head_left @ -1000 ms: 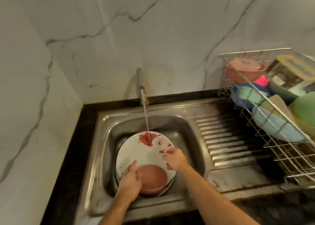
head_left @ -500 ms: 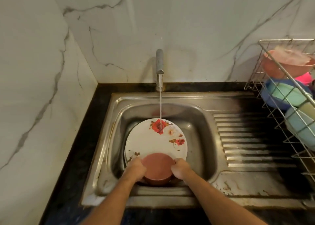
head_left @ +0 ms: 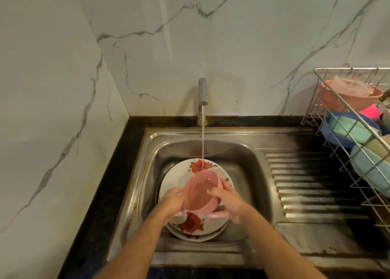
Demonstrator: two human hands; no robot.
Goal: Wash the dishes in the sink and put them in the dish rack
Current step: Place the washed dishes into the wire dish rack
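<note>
A pink bowl (head_left: 197,192) is held over the steel sink (head_left: 251,164), tipped so that its far rim meets the thin stream from the tap (head_left: 202,91). My left hand (head_left: 172,202) grips its left side and my right hand (head_left: 229,200) grips its right side, thumb inside the rim. Under the bowl lies a white plate with red flowers (head_left: 197,223) on the sink floor, partly hidden by my hands. The wire dish rack (head_left: 337,101) stands at the right edge of the view.
The rack holds several bowls: a brownish-pink one (head_left: 337,99), a blue one with a green one inside (head_left: 346,128) and a light blue one (head_left: 371,166). A ribbed steel drainboard (head_left: 312,185) lies between sink and rack. Marble walls close the left and back.
Both hands took hold of the pink bowl, lifted it off the plate and tilted it under the running water. The camera turned to centre on the sink.
</note>
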